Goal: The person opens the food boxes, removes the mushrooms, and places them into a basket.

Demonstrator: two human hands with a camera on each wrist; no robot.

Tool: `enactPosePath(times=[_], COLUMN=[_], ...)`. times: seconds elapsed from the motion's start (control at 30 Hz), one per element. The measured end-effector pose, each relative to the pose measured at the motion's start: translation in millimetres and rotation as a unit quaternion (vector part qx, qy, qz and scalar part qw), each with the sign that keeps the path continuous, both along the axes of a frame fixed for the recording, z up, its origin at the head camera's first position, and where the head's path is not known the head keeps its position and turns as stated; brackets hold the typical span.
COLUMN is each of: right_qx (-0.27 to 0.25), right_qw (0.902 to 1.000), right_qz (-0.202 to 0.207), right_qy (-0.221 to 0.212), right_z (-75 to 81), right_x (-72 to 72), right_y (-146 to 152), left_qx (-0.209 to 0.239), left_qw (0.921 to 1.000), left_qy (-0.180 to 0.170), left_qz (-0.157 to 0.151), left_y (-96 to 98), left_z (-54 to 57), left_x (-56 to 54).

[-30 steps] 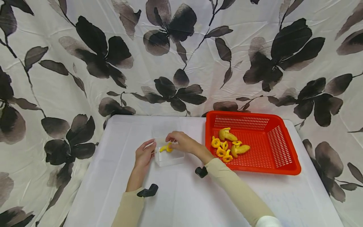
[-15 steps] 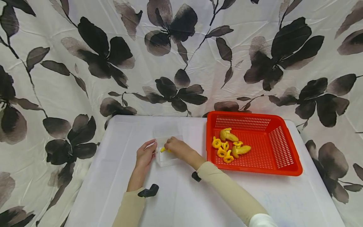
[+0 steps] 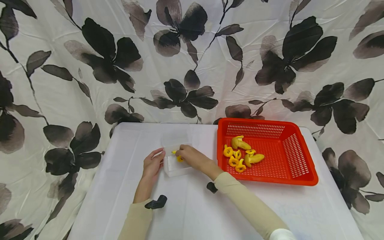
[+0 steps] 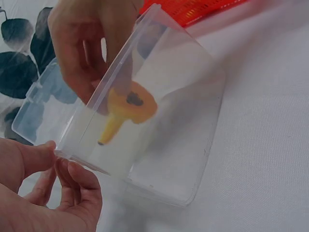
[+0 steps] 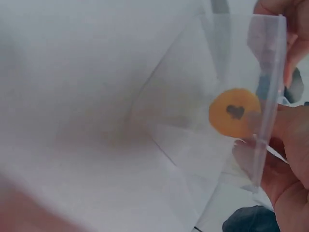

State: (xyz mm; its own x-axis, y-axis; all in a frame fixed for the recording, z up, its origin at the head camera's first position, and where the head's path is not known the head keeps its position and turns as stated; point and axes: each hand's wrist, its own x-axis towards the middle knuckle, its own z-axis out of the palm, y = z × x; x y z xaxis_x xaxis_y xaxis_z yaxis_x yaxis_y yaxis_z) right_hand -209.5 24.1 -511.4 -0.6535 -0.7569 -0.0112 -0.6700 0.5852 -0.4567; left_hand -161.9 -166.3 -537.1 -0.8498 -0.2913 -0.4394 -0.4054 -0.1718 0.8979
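A clear plastic box (image 3: 178, 172) stands on the white table with its hinged lid (image 3: 176, 136) folded back. My left hand (image 3: 153, 165) pinches the box's left edge at the rim between thumb and fingers. Inside the box, my right hand (image 3: 193, 157) holds a yellow toy mushroom (image 4: 140, 108) by its ring-like cap, fingers reaching over the rim. Through the wall in the left wrist view, its stem slants down to a dark tip. The right wrist view shows the round orange cap (image 5: 229, 116) with a dark centre, overlapped by the thumb.
To the right, a red plastic basket (image 3: 312, 166) stands near the far table edge. In it lie several small yellow toy mushrooms (image 3: 234, 162) and two larger brownish ones (image 3: 255, 158). Behind the table (image 3: 192, 213) hangs a flower-printed cloth (image 3: 129, 20).
My right hand has come down lower into the box and closed over the mushroom. The mushroom's stem end has swung away from me. My left hand stays at the box edge.
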Motion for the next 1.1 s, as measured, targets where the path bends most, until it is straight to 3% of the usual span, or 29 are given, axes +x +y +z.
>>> enactPosePath(times=[0.1,0.23,0.5,0.83,1.1], right_qx=[-0.056,-0.116,-0.233,-0.297,-0.313], right_qw=[0.9971,0.9898,0.9637,0.9327,0.9105], right_qz=[-0.009,-0.014,-0.059,-0.165,-0.246], right_qy=[-0.051,-0.08,-0.117,-0.119,-0.112], right_z=[5.5,13.0,23.8,29.3,33.3], right_x=[-0.1,-0.9,-5.2,-5.0,-6.2], right_y=[8,20,58,109,147], left_qx=[0.0,-0.002,0.012,0.01,0.003], left_qw=[1.0,1.0,0.9999,0.9998,0.9998], left_qy=[-0.002,-0.005,0.008,0.018,0.015], left_qz=[-0.002,-0.004,-0.005,-0.008,-0.011], left_y=[1.1,1.9,-1.5,-1.0,-3.0], left_z=[0.6,0.5,-3.8,-1.5,2.6], left_x=[-0.8,-1.1,-0.1,-4.3,-11.4])
